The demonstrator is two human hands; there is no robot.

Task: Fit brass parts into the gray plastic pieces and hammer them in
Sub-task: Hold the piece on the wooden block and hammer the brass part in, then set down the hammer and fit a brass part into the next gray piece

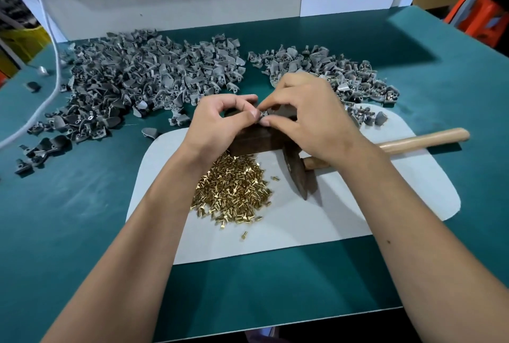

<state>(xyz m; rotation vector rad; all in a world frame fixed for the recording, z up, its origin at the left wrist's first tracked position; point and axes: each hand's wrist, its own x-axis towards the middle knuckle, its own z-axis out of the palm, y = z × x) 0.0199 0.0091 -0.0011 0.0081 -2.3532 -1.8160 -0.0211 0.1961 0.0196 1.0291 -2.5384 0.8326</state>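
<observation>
Over the dark block (249,140) at the middle of the green table (82,218), your two hands meet fingertip to fingertip. Your left hand (217,122) pinches a small gray piece (262,116) between thumb and forefinger, its other fingers curled. Your right hand (305,111) pinches at the same piece from the other side, fingers bent down over it; whether a brass part is already in it is too small to tell. Just below your left wrist, the heap of brass parts (234,191) lies on the pale mat (330,221), with a few strays beside it. Under your right forearm the hammer (298,174) lies on the mat, its dark head near the brass heap and its wooden handle (424,139) pointing away to the right. Behind your hands, a large pile of gray pieces (143,78) spreads across the far left of the table, and a smaller pile (330,73) sits on the far right, its near edge spilling onto the mat. A white cable (52,67) runs down along the left side.
</observation>
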